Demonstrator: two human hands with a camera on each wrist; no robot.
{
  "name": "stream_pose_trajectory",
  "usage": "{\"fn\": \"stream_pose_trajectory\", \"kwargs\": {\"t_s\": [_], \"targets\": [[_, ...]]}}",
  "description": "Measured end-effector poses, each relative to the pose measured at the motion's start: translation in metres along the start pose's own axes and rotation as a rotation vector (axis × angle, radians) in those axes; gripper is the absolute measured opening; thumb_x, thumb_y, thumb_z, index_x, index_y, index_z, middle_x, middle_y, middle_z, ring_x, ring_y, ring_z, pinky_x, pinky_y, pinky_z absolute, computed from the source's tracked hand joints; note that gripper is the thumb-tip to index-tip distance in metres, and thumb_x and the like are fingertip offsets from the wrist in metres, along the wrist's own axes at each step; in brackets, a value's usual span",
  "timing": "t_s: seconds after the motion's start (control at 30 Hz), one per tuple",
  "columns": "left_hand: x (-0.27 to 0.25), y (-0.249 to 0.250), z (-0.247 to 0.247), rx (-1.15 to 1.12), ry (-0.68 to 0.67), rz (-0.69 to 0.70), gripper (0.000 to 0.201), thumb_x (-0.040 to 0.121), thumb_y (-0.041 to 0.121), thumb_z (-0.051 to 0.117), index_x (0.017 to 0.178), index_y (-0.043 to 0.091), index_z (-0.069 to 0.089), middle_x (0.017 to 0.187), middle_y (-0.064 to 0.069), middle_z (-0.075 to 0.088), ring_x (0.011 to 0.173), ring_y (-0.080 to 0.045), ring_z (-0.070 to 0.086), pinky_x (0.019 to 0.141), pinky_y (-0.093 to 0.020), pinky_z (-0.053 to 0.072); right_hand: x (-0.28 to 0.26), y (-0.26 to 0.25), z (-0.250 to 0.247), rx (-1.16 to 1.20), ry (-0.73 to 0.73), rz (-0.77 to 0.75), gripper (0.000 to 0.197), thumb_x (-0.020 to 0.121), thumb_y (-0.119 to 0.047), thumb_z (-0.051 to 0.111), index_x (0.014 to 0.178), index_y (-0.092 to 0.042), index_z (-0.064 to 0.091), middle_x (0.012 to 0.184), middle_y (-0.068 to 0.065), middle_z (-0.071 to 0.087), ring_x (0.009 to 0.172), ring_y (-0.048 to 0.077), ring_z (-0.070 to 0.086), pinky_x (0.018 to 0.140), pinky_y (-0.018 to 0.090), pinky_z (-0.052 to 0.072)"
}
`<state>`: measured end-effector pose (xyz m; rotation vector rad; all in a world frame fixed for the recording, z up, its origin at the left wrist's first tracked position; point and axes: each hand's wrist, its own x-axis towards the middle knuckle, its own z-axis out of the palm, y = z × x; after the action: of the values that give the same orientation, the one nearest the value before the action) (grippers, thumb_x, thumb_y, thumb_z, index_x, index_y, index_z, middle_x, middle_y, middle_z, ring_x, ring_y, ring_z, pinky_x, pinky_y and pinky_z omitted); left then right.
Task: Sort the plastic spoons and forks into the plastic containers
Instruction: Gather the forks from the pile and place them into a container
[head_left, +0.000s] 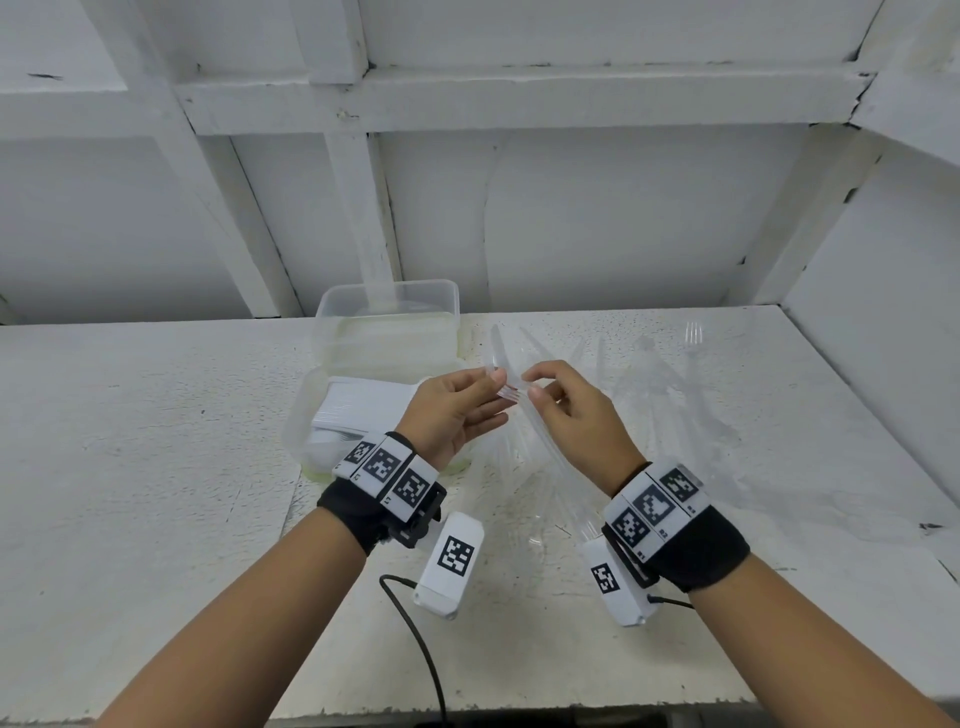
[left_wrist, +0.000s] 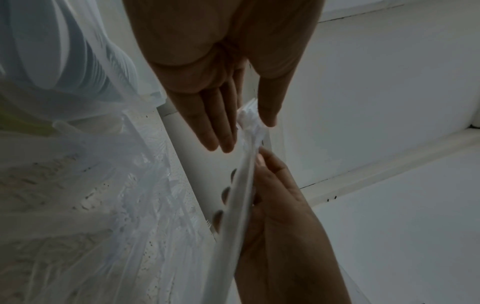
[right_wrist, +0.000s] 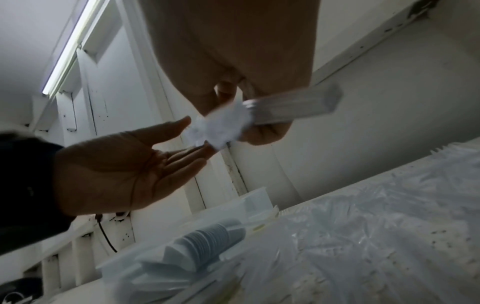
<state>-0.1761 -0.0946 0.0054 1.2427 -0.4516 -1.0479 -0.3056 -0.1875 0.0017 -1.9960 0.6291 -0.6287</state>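
Observation:
My right hand (head_left: 537, 387) grips a stacked bundle of clear plastic forks (head_left: 540, 441) by the handles, above the white table (head_left: 156, 467). The bundle's tines (left_wrist: 249, 121) point toward my left hand (head_left: 491, 395), which is held flat; its straight fingers (right_wrist: 182, 156) and thumb touch the tine ends (right_wrist: 218, 127). A near clear container (head_left: 298, 415) left of my hands holds a stack of white spoons (head_left: 363, 405). Behind it stands a second clear container (head_left: 389, 301); what it holds is hard to tell. Several loose clear forks (head_left: 649, 395) lie on the table to the right.
White wall panels and wooden framing close off the back and right side. A black cable (head_left: 415, 629) runs off the front table edge between my arms. Bare tabletop extends to the left of the containers.

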Motion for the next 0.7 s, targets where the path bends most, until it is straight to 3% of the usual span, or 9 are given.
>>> {"fn": "stream_pose_trajectory", "kwargs": {"t_s": [0.13, 0.2, 0.27, 0.37, 0.47, 0.6, 0.7], "targets": [[-0.002, -0.003, 0.003, -0.013, 0.054, 0.005, 0.023, 0.089, 0.018, 0.060, 0.109, 0.008, 0.059, 0.090, -0.004, 0.070, 0.082, -0.010, 0.068, 0.077, -0.023, 0.055, -0.001, 0.000, 0.006, 0.045, 0.026, 0.003, 0.012, 0.095, -0.019, 0.050, 0.101, -0.022, 0.060, 0.079, 0.003, 0.057, 0.071, 0.008, 0.053, 0.067, 0.010, 0.044], [-0.003, -0.004, 0.003, -0.025, 0.068, 0.008, 0.017, 0.089, 0.017, 0.060, 0.104, 0.012, 0.059, 0.084, -0.001, 0.072, 0.079, -0.009, 0.069, 0.078, -0.023, 0.055, -0.002, -0.002, 0.008, 0.125, -0.023, 0.070, 0.014, 0.096, -0.021, 0.048, 0.105, -0.025, 0.058, 0.090, 0.004, 0.058, 0.075, 0.011, 0.060, 0.067, 0.024, 0.053], [-0.004, -0.003, 0.003, -0.041, 0.059, -0.006, 0.010, 0.089, 0.017, 0.059, 0.098, 0.015, 0.060, 0.078, 0.003, 0.072, 0.073, -0.006, 0.069, 0.079, -0.024, 0.053, -0.005, -0.005, 0.009, 0.220, -0.086, 0.148, 0.016, 0.097, -0.024, 0.046, 0.109, -0.028, 0.055, 0.097, 0.005, 0.055, 0.069, 0.014, 0.064, 0.059, 0.029, 0.056], [-0.007, -0.001, 0.002, -0.022, 0.030, -0.027, 0.009, 0.090, 0.022, 0.058, 0.095, 0.016, 0.062, 0.076, 0.006, 0.073, 0.072, -0.004, 0.069, 0.082, -0.025, 0.052, -0.007, -0.008, 0.008, 0.243, -0.133, 0.150, 0.017, 0.099, -0.023, 0.042, 0.110, -0.029, 0.054, 0.077, 0.004, 0.054, 0.050, 0.009, 0.051, 0.044, 0.023, 0.045], [-0.008, 0.003, 0.000, 0.038, -0.015, -0.036, 0.013, 0.089, 0.025, 0.059, 0.094, 0.014, 0.066, 0.081, 0.004, 0.073, 0.078, -0.007, 0.069, 0.083, -0.024, 0.053, -0.005, -0.008, 0.006, 0.280, -0.156, 0.155, 0.020, 0.100, -0.020, 0.038, 0.108, -0.030, 0.053, 0.068, 0.003, 0.050, 0.047, 0.009, 0.041, 0.040, 0.020, 0.033], [-0.009, 0.013, 0.000, 0.097, -0.036, -0.015, 0.019, 0.087, 0.025, 0.061, 0.094, 0.008, 0.066, 0.087, -0.003, 0.072, 0.085, -0.013, 0.070, 0.079, -0.023, 0.056, -0.002, -0.013, 0.005, 0.190, -0.164, 0.099, 0.013, 0.099, -0.026, 0.041, 0.105, -0.031, 0.052, 0.067, 0.000, 0.049, 0.046, 0.005, 0.040, 0.041, 0.016, 0.033], [-0.009, 0.019, -0.002, 0.100, -0.024, -0.005, 0.033, 0.086, 0.026, 0.062, 0.104, -0.001, 0.064, 0.095, -0.012, 0.071, 0.082, -0.016, 0.069, 0.081, -0.025, 0.056, 0.001, -0.015, 0.003, 0.005, -0.165, -0.025, 0.018, 0.095, -0.029, 0.051, 0.112, -0.029, 0.050, 0.073, -0.006, 0.052, 0.053, 0.000, 0.047, 0.051, 0.012, 0.038]]}}
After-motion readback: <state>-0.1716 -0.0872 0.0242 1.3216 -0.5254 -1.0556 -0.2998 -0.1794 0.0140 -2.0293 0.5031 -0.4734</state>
